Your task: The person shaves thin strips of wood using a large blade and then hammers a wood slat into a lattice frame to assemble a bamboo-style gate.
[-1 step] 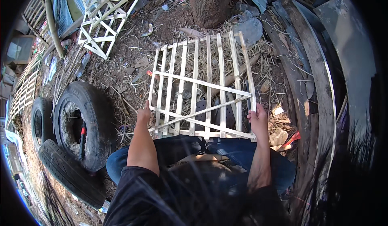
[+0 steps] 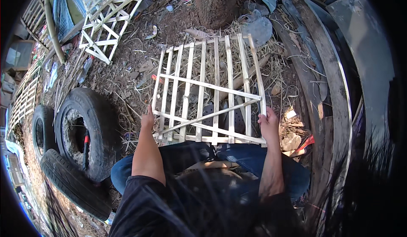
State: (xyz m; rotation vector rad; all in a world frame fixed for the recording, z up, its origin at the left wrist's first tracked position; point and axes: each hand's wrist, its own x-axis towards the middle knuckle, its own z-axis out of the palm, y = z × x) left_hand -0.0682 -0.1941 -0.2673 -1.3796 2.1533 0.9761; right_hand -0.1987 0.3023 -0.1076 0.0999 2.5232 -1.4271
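Observation:
A pale bamboo slat panel (image 2: 215,82) lies across the front of my knees, its long slats running away from me. Two diagonal strips and a third crossing strip form a zigzag over the slats, meeting near the right edge. My left hand (image 2: 147,119) is closed on the panel's left outer slat. At the right outer slat, my right hand (image 2: 269,119) grips with thumb and fingers. Through the gaps show dark perforated shoes (image 2: 207,115) and scattered shavings.
Old tyres (image 2: 90,105) stand at the left, with a red-and-black handled tool (image 2: 86,146) in one. Another lattice panel (image 2: 104,33) rests at the far left. A tree trunk (image 2: 217,6) rises ahead. Weathered planks (image 2: 328,63) line the right side.
The panel and both hands appear very slightly further left in the picture, as does the background. Both hands keep their hold.

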